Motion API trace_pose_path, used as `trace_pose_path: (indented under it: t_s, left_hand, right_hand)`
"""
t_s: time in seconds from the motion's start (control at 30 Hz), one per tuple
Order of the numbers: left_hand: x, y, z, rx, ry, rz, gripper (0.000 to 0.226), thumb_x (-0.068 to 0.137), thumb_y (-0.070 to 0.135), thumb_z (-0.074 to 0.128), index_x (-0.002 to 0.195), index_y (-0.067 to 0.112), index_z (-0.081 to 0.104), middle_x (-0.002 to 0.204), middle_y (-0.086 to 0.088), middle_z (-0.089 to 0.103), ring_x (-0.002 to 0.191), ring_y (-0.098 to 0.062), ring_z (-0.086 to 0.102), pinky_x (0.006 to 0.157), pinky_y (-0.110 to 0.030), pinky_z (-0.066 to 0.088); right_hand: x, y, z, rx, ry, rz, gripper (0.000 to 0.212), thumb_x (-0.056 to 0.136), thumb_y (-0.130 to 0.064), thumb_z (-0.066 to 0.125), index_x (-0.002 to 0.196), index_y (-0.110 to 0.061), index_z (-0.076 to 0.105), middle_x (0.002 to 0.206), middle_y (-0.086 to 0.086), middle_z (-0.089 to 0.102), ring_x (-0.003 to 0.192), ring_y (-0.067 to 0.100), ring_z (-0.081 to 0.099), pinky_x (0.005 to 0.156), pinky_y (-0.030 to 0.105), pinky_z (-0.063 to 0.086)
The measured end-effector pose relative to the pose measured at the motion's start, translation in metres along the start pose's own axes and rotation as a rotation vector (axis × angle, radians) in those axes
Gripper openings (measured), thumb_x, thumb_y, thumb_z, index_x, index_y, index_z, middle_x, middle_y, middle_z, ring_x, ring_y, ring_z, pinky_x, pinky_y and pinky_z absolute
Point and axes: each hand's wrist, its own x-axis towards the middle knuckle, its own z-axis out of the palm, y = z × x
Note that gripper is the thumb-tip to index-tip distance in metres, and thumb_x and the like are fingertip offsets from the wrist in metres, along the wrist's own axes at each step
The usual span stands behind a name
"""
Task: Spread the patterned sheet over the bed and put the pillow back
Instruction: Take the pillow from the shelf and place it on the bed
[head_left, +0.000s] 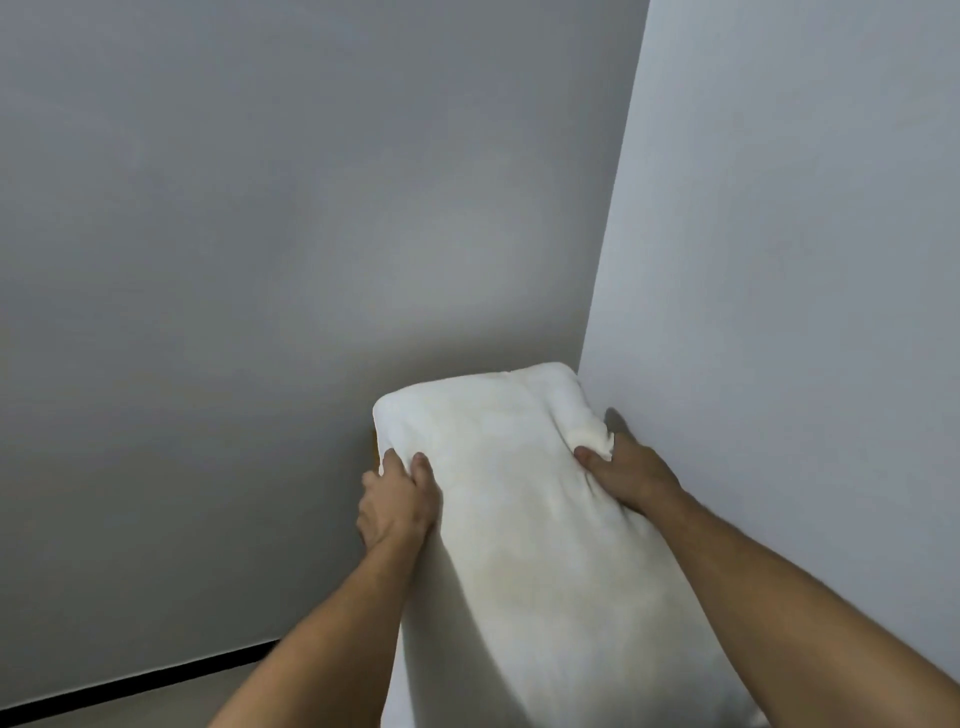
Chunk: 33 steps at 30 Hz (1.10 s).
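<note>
White pillow (519, 545): soft, oblong, faintly yellowed in patches, creased toward its upper right corner. Held up between both hands, far end close to the corner where the darker grey wall (234, 260) meets the paler wall (789, 234); both smooth, matt. Left hand (400, 501) grips the left edge, fingers curled over it. Right hand (631, 475) pinches a bunched fold at the right edge. Black baseboard strip (130, 682) low left.

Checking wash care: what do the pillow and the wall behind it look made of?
The pillow looks like soft matte fabric, perhaps cotton, over yielding fill: it bunches where the right hand grips it. The wall looks like smooth matte painted plaster, even and seamless.
</note>
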Motion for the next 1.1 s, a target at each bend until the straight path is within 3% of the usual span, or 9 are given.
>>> trace_pose_path:
  t_s: [0.2,0.6,0.77,1.1]
  left_hand:
    - [-0.013,-0.005,-0.094,0.033,0.087,0.012,0.057,0.1,0.052,0.028,0.143,0.018,0.046,0.132,-0.02,0.049,0.12,-0.043,0.051,0.097,-0.048,0.041]
    - [-0.122,-0.07,-0.299,0.078,0.322,-0.093,0.058,0.098,0.055,0.03,0.141,0.02,0.049,0.135,-0.017,0.054,0.125,-0.04,0.05,0.1,-0.046,0.041]
    - [-0.183,-0.112,-0.368,0.115,0.456,-0.214,0.06,0.101,0.054,0.03,0.15,0.022,0.04,0.143,-0.017,0.05,0.131,-0.038,0.047,0.104,-0.043,0.039]
    - [-0.288,-0.185,-0.479,0.177,0.739,-0.474,0.058,0.1,0.055,0.029,0.144,0.022,0.045,0.141,-0.016,0.053,0.129,-0.037,0.049,0.102,-0.042,0.041]
  right_hand:
    - [-0.045,-0.063,-0.016,-0.07,0.031,-0.045,0.072,0.094,-0.065,0.047,0.147,-0.016,0.045,0.14,0.01,0.058,0.125,0.032,0.056,0.097,0.038,0.046]
    - [-0.196,-0.196,-0.029,-0.054,0.033,-0.327,0.072,0.095,-0.063,0.048,0.148,-0.016,0.046,0.143,0.009,0.057,0.129,0.031,0.055,0.101,0.038,0.046]
    - [-0.247,-0.252,-0.007,-0.054,-0.06,-0.472,0.069,0.094,-0.064,0.048,0.142,-0.015,0.051,0.138,0.01,0.06,0.124,0.033,0.057,0.097,0.039,0.048]
    - [-0.34,-0.362,0.038,0.015,-0.265,-0.786,0.061,0.093,-0.063,0.048,0.134,-0.018,0.056,0.134,0.006,0.06,0.121,0.03,0.057,0.091,0.038,0.048]
